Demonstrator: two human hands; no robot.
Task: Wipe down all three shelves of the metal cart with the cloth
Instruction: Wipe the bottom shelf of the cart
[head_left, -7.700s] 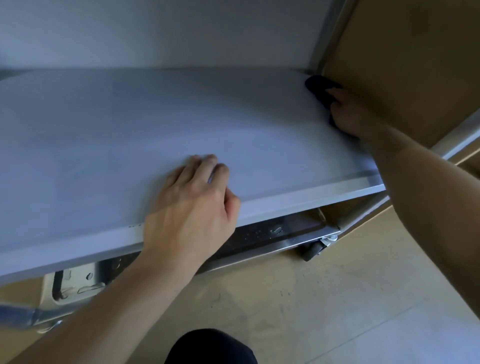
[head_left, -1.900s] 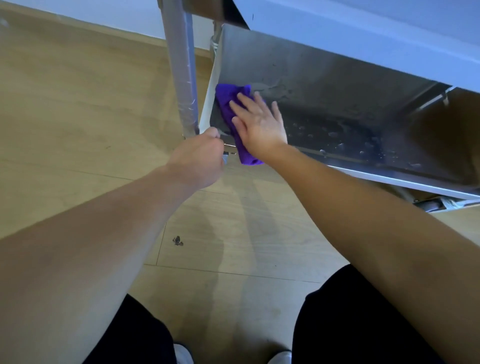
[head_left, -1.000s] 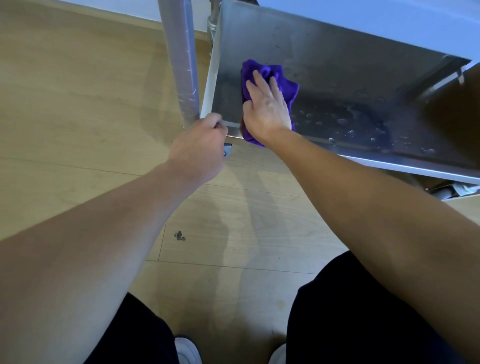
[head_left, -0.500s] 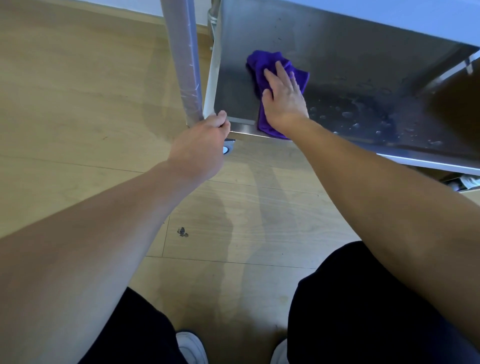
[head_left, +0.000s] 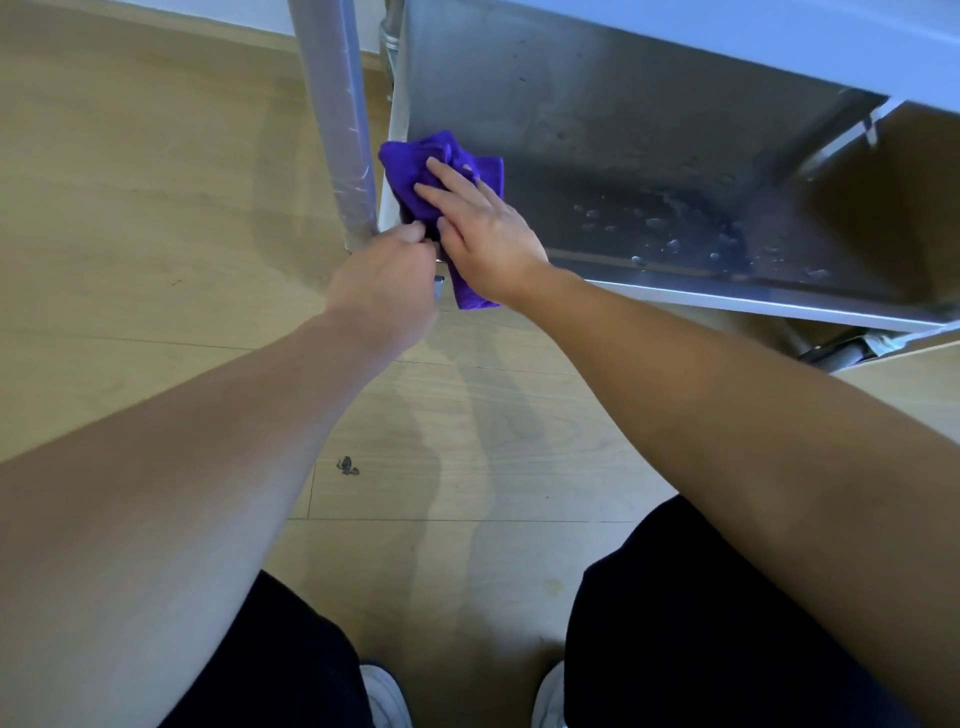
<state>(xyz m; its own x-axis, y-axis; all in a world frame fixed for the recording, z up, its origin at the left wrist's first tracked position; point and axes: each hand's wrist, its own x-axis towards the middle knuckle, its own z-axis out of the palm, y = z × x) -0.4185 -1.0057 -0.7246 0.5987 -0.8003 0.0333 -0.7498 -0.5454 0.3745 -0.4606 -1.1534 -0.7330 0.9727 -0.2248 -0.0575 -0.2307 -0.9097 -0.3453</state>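
Pressing cloth (head_left: 415, 166) onto wet steel shelf (head_left: 623, 156), right fingers (head_left: 441, 195) straight, left fingers (head_left: 410, 236) gripping corner (head_left: 388, 221).

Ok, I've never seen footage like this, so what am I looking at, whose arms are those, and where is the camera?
There is no machine here. A person wears one wide-angle camera on the head, so you look down along their own two arms. The right hand lies flat, fingers straight, pressing a purple cloth onto the near left corner of a cart's metal shelf. The left hand has its fingers curled at that corner's edge, beside the upright post, and seems to grip the shelf to steady it. Further right on the shelf sit water droplets, not yet wiped. A pale upper shelf overhangs it. Below are the wooden floor, dark trousers and white shoes.
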